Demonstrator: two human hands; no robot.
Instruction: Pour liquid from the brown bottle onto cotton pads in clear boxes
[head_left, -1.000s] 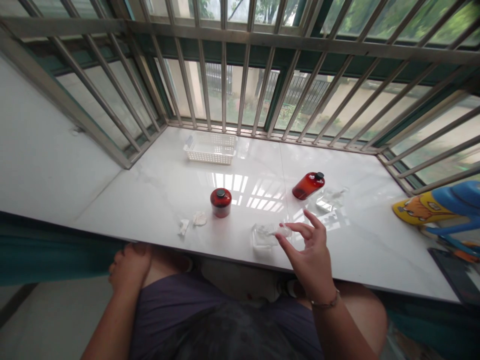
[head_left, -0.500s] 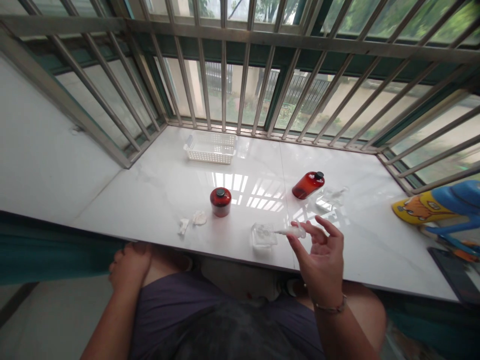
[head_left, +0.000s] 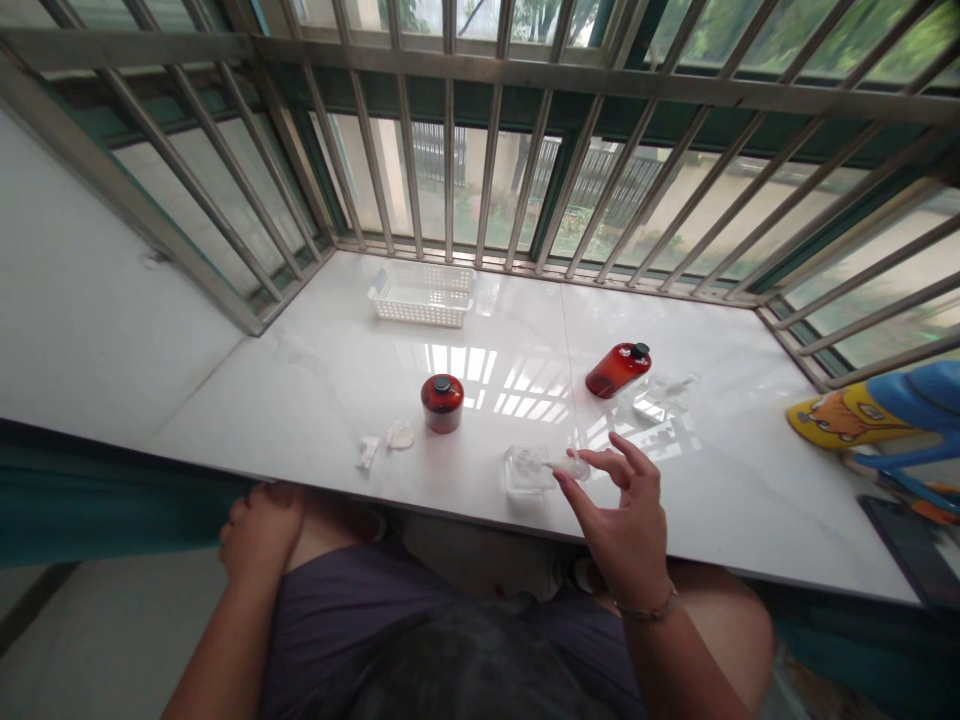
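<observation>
My right hand (head_left: 622, 510) pinches a small translucent dropper (head_left: 573, 465) between thumb and index finger, its other fingers raised. The dropper lies nearly level, with its thin tip pointing left over a small clear square dish (head_left: 525, 470). White or clear contents show in the dish, too blurred to name. My left hand (head_left: 262, 525) rests on my left knee, below the counter's front edge, holding nothing. Left of the dish stands a red-brown bottle (head_left: 442, 405) with a black cap. A second such bottle (head_left: 618, 371) stands beyond my right hand.
Two crumpled white tissue pieces (head_left: 400, 434) lie left of the near bottle. A white perforated basket (head_left: 421, 300) sits by the window bars. Clear plastic packaging (head_left: 664, 398) lies beside the far bottle. At right are a yellow-and-blue flask (head_left: 874, 405) and a dark phone (head_left: 896, 545).
My right hand has moved left with the dropper, bringing its tip farther over the dish. My left hand stays on the knee.
</observation>
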